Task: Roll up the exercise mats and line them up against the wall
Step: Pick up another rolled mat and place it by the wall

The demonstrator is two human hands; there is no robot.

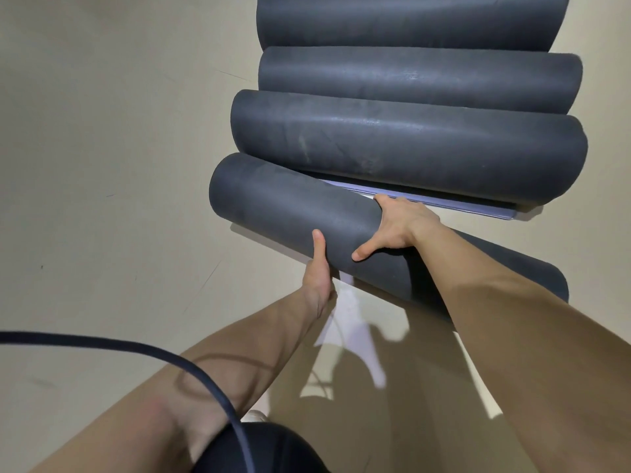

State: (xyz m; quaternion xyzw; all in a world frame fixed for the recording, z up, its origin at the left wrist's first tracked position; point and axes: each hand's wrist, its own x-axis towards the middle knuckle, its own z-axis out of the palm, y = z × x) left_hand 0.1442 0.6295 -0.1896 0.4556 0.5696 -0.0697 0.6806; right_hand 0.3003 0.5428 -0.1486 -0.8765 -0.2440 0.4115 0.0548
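Observation:
A dark grey rolled mat [290, 216] lies slanted on the pale floor, nearest to me. My left hand [317, 268] grips its near underside, thumb up against the roll. My right hand [399, 227] lies over its top, fingers curled behind the far side and thumb spread on the front. Three more dark rolled mats lie side by side beyond it: one [409, 148] right behind, another [420, 81] further back, the furthest [409, 18] cut off by the top edge. A loose lilac-faced mat edge [444, 203] sticks out from under the second roll.
The pale floor [102, 165] spreads open to the left of the rolls. A dark cable [153, 349] arcs across the lower left close to the camera. My dark-clad knee [273, 448] and a bit of a shoe show at the bottom.

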